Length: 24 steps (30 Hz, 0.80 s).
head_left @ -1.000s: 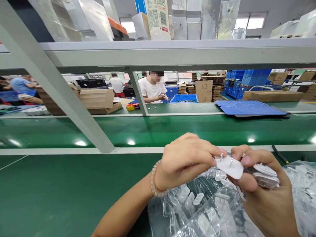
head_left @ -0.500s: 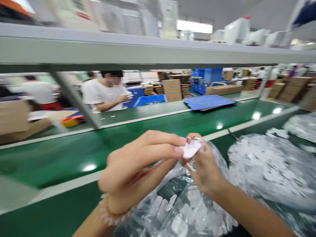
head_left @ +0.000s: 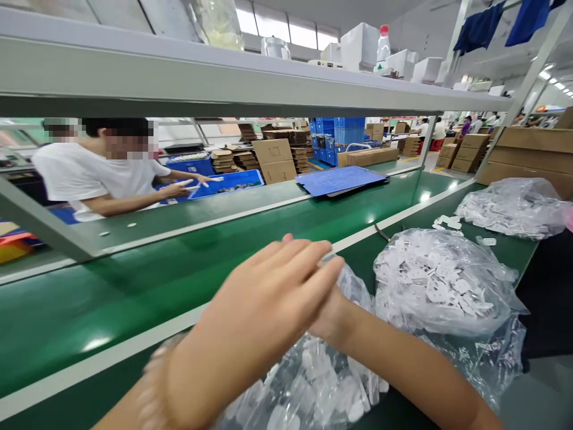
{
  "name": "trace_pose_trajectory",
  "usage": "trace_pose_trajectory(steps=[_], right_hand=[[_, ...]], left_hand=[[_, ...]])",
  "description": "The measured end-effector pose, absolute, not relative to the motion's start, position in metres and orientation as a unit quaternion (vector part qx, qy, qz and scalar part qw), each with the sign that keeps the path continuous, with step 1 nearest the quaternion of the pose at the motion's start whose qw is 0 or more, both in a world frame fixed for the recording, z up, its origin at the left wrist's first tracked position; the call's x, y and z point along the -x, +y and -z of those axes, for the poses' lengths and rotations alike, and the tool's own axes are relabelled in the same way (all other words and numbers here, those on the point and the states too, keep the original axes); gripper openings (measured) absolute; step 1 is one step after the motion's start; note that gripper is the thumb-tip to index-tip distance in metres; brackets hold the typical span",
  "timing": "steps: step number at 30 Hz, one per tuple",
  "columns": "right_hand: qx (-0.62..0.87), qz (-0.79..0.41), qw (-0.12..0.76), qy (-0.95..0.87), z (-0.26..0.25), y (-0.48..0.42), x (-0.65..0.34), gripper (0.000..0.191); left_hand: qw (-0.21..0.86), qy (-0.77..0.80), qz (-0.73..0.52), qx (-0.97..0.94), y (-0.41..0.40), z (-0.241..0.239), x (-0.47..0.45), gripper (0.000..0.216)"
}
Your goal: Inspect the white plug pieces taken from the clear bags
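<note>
My left hand (head_left: pixel 264 304) reaches across in front, fingers straight and pressed together. A sliver of a white plastic part (head_left: pixel 328 258) shows at their tips. My right hand (head_left: pixel 333 322) lies behind the left, so only its wrist and heel show and its fingers are hidden. Both hands hover over an open clear bag of small white plastic parts (head_left: pixel 322 382). A second, fuller bag of the same parts (head_left: pixel 439 286) sits just to the right.
A third bag (head_left: pixel 514 206) lies at the far right beside cardboard boxes (head_left: pixel 523 155). The green conveyor belt (head_left: pixel 179 263) runs across, with a blue sheet (head_left: pixel 340 179) beyond it. A grey shelf beam (head_left: pixel 224 83) hangs overhead. A person in white (head_left: pixel 94 173) works opposite.
My view has swung right, bringing more bags into sight. My left hand has slid over the right and now covers it and most of the white part.
</note>
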State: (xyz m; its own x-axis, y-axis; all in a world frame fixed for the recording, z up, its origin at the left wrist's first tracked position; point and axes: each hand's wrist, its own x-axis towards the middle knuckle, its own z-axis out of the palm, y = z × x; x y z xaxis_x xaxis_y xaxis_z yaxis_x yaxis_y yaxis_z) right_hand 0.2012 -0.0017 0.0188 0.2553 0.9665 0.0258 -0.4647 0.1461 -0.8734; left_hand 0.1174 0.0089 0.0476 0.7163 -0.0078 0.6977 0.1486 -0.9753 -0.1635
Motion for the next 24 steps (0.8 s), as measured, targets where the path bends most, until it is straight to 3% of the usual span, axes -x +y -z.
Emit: trace_pose_trajectory(steps=[3,12,20,24], right_hand=[[0.320,-0.626,0.670,-0.238,-0.018,-0.006,-0.199,0.054],[0.298,-0.675,0.658,-0.150,-0.010,-0.007,-0.193,0.057],[0.353,-0.602,0.678,-0.231,-0.008,-0.007,-0.194,0.054],[0.379,-0.500,0.675,-0.387,0.006,0.003,-0.198,0.050]], left_hand=[[0.187,-0.083,0.337,0.919,0.008,-0.042,-0.077,0.018],[0.082,-0.121,0.347,0.927,0.015,-0.015,-0.065,0.015],[-0.229,-0.110,0.430,0.866,0.025,-0.015,-0.063,0.005],[-0.484,-0.164,0.470,0.720,0.027,-0.011,-0.070,0.013]])
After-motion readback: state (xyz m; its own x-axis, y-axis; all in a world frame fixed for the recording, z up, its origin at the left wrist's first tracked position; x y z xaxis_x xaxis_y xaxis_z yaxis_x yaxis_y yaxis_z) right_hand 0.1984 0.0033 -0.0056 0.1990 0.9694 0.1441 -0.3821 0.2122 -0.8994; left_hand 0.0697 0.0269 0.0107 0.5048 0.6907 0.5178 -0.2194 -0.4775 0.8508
